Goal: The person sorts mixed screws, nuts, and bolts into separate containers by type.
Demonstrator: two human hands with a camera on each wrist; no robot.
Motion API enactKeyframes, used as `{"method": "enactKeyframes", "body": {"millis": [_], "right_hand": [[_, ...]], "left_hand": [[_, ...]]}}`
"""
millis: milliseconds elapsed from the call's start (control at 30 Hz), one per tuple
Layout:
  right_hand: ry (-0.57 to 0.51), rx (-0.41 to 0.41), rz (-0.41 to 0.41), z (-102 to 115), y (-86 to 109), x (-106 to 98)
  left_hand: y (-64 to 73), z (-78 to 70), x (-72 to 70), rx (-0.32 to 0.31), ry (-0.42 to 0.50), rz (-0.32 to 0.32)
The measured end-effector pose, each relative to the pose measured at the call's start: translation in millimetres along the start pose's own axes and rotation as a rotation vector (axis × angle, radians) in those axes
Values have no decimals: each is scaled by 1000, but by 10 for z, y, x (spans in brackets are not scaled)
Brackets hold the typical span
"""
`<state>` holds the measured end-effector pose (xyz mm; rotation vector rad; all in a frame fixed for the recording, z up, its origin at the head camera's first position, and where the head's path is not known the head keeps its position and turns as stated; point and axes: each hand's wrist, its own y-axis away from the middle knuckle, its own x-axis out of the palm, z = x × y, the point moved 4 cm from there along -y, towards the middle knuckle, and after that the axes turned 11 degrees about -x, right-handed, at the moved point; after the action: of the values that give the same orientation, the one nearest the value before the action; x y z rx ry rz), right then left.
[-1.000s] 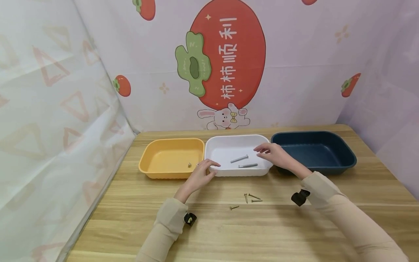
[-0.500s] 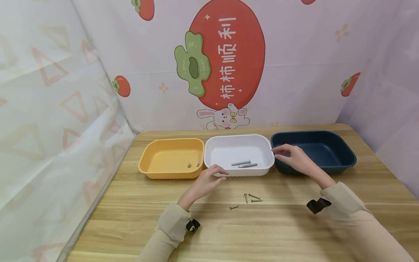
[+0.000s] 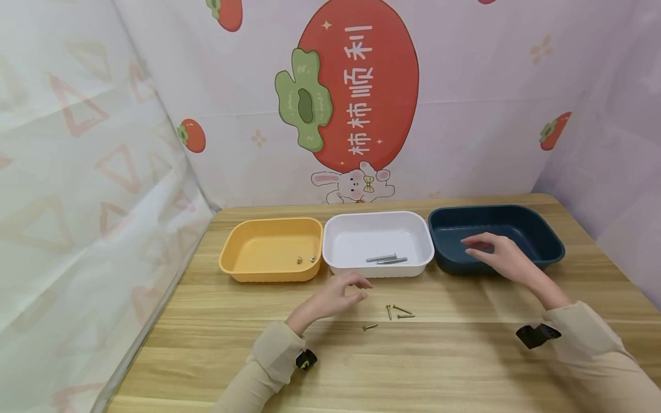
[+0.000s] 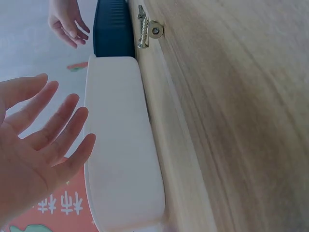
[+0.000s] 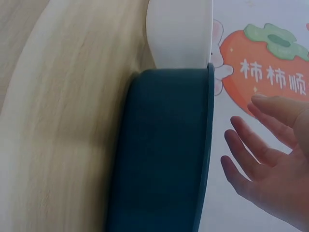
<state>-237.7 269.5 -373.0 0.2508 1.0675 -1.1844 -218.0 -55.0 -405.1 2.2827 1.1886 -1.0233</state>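
My left hand (image 3: 333,296) hovers over the table just in front of the white tray (image 3: 377,272), its fingers loosely bent with nothing between them. Several brass-coloured screws (image 3: 401,310) lie on the wood to its right, one short screw (image 3: 370,327) a little nearer. My right hand (image 3: 501,258) hangs over the front rim of the dark blue tray (image 3: 552,255); the right wrist view shows its fingers (image 5: 248,140) relaxed and holding nothing. Long silver bolts (image 3: 386,259) lie together inside the white tray.
At the left of the row stands a yellow tray (image 3: 271,276) with two small metal pieces, apparently nuts (image 3: 312,259), on its floor. All three trays stand side by side near the back of the wooden table (image 3: 413,367). A printed cloth (image 3: 465,115) hangs behind.
My right hand has moved from over the white tray to the right, over the dark blue one. My left hand has drawn back from the white tray's rim toward the screws.
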Motion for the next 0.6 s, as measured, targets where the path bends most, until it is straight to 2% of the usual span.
{"method": "enactKeyframes", "body": {"millis": [133, 367, 600], "right_hand": [[46, -12, -11, -52, 81, -52], [81, -7, -1, -128, 195, -117], [107, 5, -13, -163, 301, -191]], "left_hand": [[-26, -18, 39, 5, -30, 33], [-50, -14, 111, -3, -72, 101], [-54, -18, 186, 14, -132, 159]]}}
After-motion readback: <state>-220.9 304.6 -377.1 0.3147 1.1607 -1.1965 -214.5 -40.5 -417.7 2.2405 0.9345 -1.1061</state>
